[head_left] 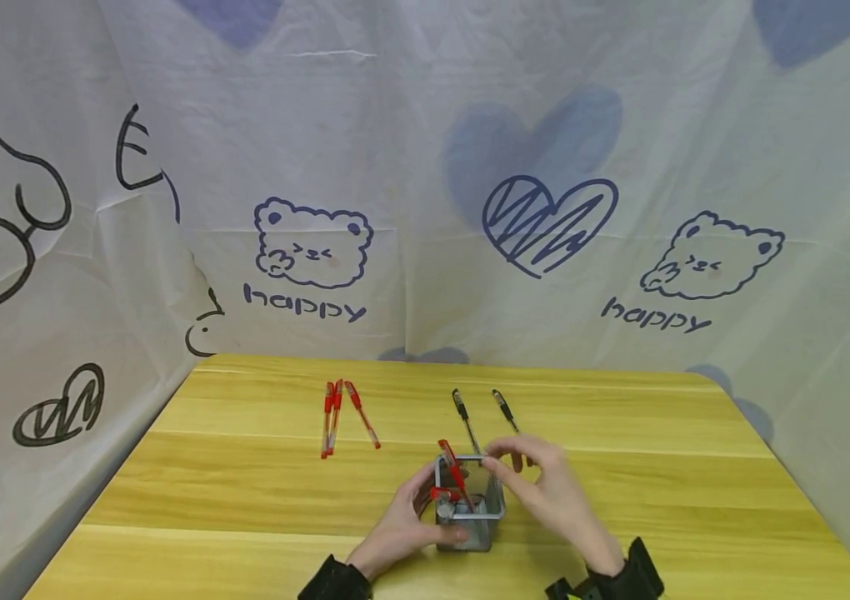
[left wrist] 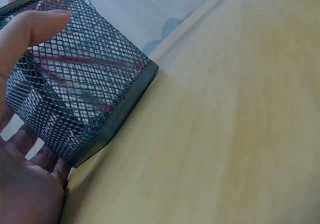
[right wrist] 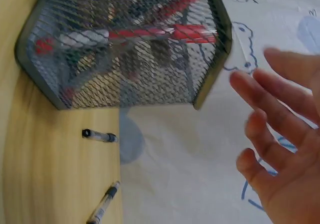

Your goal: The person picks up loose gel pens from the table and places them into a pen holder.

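A square metal mesh pen holder (head_left: 470, 537) stands upright near the table's front, with at least two red pens (head_left: 453, 468) leaning inside; other contents blur through the mesh. Around its left side, my left hand (head_left: 408, 523) grips it, thumb on the near wall and fingers on the far side, as the mesh (left wrist: 95, 63) in the left wrist view also shows. My right hand (head_left: 548, 490) hovers by the holder's right rim. In the right wrist view its loosely bent fingers (right wrist: 270, 96) hold nothing and stand apart from the holder.
Two black-capped pens (head_left: 462, 408) lie behind the holder, one partly hidden by the right hand. Three red pens (head_left: 335, 417) lie at the back left of the wooden table (head_left: 245, 500). A printed white cloth (head_left: 425, 167) hangs behind.
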`<state>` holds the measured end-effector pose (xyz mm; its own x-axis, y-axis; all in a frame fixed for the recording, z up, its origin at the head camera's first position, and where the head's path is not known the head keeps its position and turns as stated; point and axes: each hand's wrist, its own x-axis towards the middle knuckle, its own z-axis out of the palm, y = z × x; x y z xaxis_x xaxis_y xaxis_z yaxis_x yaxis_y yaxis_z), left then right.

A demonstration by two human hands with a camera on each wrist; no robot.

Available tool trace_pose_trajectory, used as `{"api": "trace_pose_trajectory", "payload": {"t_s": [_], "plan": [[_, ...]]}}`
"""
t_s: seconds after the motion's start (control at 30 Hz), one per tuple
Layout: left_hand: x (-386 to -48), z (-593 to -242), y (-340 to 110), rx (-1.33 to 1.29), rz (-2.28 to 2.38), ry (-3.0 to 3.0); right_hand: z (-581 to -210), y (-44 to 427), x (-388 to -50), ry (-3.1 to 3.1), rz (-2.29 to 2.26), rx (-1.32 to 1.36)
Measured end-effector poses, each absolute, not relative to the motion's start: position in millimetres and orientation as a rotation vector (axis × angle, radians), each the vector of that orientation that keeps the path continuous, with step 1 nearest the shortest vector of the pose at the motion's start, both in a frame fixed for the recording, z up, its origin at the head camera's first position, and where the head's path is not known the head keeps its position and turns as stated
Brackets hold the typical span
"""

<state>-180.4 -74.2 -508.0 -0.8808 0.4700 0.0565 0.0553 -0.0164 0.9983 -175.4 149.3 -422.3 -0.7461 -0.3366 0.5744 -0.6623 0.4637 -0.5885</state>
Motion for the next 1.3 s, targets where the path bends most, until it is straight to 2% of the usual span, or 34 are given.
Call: {"api": "trace_pose_trajectory", "payload": {"t_s": [0.13, 0.3, 0.47, 0.67, 0.93, 1.3], "plan": [[-180.5, -508.6, -74.1, 0.538, 1.976, 1.969, -423.0, 159.2, -183.0, -2.323, 1.229, 0.679], [-179.3, -508.3, -73.7, 0.523, 1.977, 1.970, -433.0, 175.1, -191.3, -2.593, 1.236, 0.412], [-177.9, -507.1, -74.1, 0.517, 1.975, 1.963, -441.6, 185.4, -194.8, -2.839, 1.186, 0.321], [-178.2, -506.1, -74.2, 0.519, 1.975, 1.959, -452.1, 189.2, -199.8, -3.021, 1.101, 0.336], [-178.2, -506.9, -74.4, 0.520, 1.976, 1.954, -461.0, 192.9, -201.6, -3.079, 1.118, 0.486], [-177.8, -506.5, -73.8, 0.513, 1.977, 1.955, -466.3, 195.5, -202.8, -3.109, 1.134, 0.509]]}}
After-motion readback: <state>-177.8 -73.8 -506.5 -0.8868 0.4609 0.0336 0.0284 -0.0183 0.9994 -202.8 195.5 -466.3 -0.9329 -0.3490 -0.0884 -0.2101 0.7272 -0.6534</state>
